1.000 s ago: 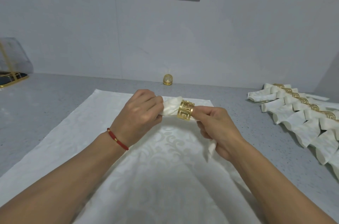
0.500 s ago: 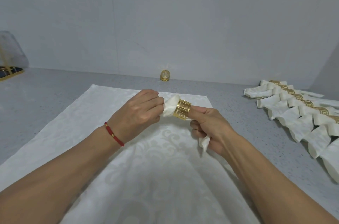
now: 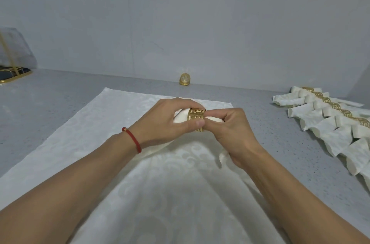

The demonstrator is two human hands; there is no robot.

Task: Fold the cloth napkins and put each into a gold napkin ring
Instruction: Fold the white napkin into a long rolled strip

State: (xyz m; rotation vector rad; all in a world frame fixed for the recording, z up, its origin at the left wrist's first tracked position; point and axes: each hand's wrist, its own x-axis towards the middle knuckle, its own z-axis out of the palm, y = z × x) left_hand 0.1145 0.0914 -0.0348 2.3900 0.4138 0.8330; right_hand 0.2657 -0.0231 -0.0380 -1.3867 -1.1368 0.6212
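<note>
Head view, change: a second back the left hand (image 3: 170, 121) pinched only the napkin tip left of the gold ring (image 3: 197, 118), and the right hand (image 3: 233, 133) held the ring. Now the left hand has closed in onto the ring, and the ring sits further along the rolled napkin (image 3: 181, 116), with cloth bulging out on both sides of it.
Meaning for task: judged as the threading step nearly done for this napkin; the ring looks close to mid-roll, so seating it and laying it down remain.
Left hand: fingers curled over the ring's top, thumb pressed on its front face; holds ring and roll together.
Right hand: fingers curled round the napkin just right of the ring, fingertips touching the ring's edge; the napkin tail hangs below the palm.
Task thing, place: ring and napkin held between both hands, above the far part of the white cloth (image 3: 124, 163) spread on the tabletop (image 3: 50, 99).
Finished row (image 3: 330, 115): ringed napkins, well right of the held ring.
Spare ring (image 3: 185, 79): beyond the held ring, at the wall.
</note>
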